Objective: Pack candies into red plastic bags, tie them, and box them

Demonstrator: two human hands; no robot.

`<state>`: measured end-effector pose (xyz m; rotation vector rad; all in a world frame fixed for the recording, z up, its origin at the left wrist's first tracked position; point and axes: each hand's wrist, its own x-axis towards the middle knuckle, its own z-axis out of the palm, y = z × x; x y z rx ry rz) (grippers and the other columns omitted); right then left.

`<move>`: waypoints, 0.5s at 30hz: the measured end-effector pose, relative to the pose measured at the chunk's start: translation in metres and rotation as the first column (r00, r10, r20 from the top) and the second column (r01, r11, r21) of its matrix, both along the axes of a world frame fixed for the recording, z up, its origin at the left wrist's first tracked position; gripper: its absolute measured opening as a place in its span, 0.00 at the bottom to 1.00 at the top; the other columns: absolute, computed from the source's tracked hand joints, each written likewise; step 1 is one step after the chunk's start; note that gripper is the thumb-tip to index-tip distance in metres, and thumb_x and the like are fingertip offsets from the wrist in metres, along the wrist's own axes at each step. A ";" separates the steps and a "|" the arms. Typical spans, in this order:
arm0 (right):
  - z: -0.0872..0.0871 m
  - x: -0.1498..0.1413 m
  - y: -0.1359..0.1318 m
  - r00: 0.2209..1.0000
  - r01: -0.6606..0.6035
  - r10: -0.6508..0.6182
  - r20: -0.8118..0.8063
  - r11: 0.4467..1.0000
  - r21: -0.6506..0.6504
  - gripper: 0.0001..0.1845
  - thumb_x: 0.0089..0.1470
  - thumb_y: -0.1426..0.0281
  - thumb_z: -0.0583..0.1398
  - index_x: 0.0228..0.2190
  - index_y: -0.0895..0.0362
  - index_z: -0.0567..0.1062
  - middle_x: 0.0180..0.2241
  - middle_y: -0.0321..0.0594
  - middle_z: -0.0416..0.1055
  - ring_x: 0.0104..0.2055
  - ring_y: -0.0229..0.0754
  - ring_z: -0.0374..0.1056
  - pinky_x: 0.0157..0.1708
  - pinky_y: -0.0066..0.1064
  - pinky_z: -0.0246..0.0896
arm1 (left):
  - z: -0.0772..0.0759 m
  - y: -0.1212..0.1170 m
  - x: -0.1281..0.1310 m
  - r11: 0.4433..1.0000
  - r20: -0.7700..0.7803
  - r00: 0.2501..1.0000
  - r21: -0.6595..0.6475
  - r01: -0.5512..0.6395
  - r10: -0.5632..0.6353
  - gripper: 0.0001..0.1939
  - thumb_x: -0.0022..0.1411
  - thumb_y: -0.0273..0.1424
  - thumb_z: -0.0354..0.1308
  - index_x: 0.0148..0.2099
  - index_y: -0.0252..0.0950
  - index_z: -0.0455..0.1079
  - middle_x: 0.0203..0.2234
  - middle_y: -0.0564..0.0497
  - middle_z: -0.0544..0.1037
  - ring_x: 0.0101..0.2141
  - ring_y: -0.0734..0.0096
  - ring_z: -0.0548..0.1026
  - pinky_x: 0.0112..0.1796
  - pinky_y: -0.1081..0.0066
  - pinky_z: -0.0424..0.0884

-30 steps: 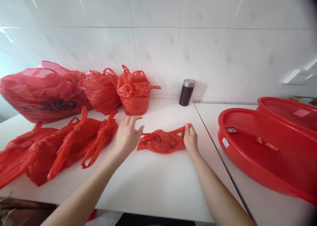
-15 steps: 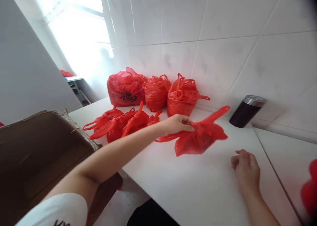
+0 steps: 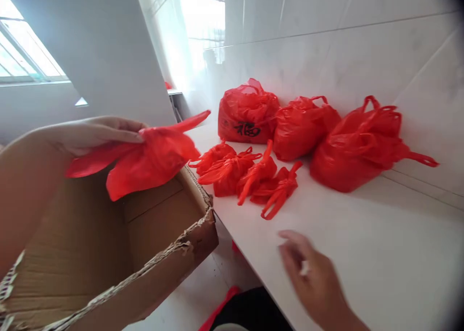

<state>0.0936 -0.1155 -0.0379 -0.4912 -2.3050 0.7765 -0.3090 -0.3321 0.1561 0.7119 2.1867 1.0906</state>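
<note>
My left hand (image 3: 94, 133) pinches a small knotted red plastic bag (image 3: 152, 154) and holds it in the air over the open cardboard box (image 3: 174, 253) at the lower left. My right hand (image 3: 311, 278) hovers low over the white counter (image 3: 380, 244) near its front edge, blurred by motion, fingers loosely curled with nothing seen in them. Several small tied red bags (image 3: 250, 176) lie in a cluster on the counter beyond it.
Three larger stuffed red bags stand against the tiled wall: one with black print (image 3: 246, 113), a middle one (image 3: 302, 125) and a right one (image 3: 362, 145). A window (image 3: 25, 65) is at the upper left. Floor shows between box and counter.
My view has swung left. My left hand has carried the small red bag off the counter leftward to above the cardboard box. My right hand let go and drifted along the counter's front.
</note>
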 end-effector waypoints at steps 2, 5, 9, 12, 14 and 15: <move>0.005 -0.055 -0.027 0.939 -0.339 0.331 0.089 0.936 0.098 0.18 0.59 0.71 0.53 0.51 0.51 0.67 0.30 0.36 0.73 0.26 0.37 0.69 0.26 0.26 0.62 | -0.026 -0.025 -0.035 0.989 0.045 0.999 -0.149 0.004 0.003 0.25 0.46 0.43 0.66 0.46 0.39 0.72 0.35 0.56 0.80 0.39 0.62 0.75 0.39 0.66 0.71; 0.000 -0.122 -0.047 0.873 -0.462 0.401 0.278 0.863 0.205 0.28 0.55 0.74 0.55 0.57 0.48 0.63 0.34 0.37 0.72 0.32 0.41 0.70 0.29 0.28 0.60 | -0.079 -0.042 -0.070 0.896 0.118 0.993 -0.442 0.049 0.003 0.18 0.43 0.39 0.70 0.36 0.37 0.74 0.30 0.55 0.80 0.35 0.68 0.75 0.33 0.74 0.70; -0.029 -0.163 -0.045 0.902 -0.397 0.315 0.295 0.873 0.282 0.19 0.44 0.77 0.55 0.40 0.53 0.72 0.30 0.38 0.69 0.28 0.41 0.66 0.26 0.28 0.52 | -0.163 -0.041 -0.086 0.754 0.197 0.977 -0.653 0.067 0.084 0.08 0.55 0.31 0.65 0.36 0.31 0.73 0.27 0.52 0.77 0.27 0.72 0.74 0.28 0.71 0.72; -0.045 -0.162 -0.042 0.903 -0.428 0.407 0.135 0.840 0.334 0.12 0.39 0.76 0.52 0.29 0.54 0.69 0.25 0.37 0.66 0.25 0.40 0.61 0.24 0.30 0.47 | -0.213 -0.035 -0.093 0.691 0.211 0.970 -0.720 0.068 0.124 0.10 0.65 0.33 0.57 0.43 0.31 0.71 0.34 0.50 0.77 0.30 0.72 0.75 0.32 0.68 0.75; -0.050 -0.158 -0.043 0.872 -0.460 0.489 0.030 0.797 0.392 0.11 0.36 0.76 0.51 0.27 0.54 0.67 0.22 0.36 0.63 0.23 0.40 0.58 0.23 0.31 0.44 | -0.236 -0.031 -0.102 0.683 0.182 0.975 -0.729 0.047 0.128 0.12 0.65 0.34 0.57 0.46 0.31 0.71 0.38 0.49 0.76 0.34 0.69 0.76 0.35 0.66 0.76; -0.051 -0.158 -0.044 0.858 -0.464 0.513 -0.009 0.783 0.415 0.11 0.36 0.76 0.50 0.26 0.54 0.66 0.21 0.35 0.62 0.22 0.40 0.57 0.23 0.32 0.43 | -0.245 -0.029 -0.107 0.687 0.153 0.980 -0.726 0.025 0.126 0.12 0.65 0.34 0.57 0.47 0.31 0.70 0.39 0.48 0.76 0.35 0.68 0.76 0.36 0.65 0.76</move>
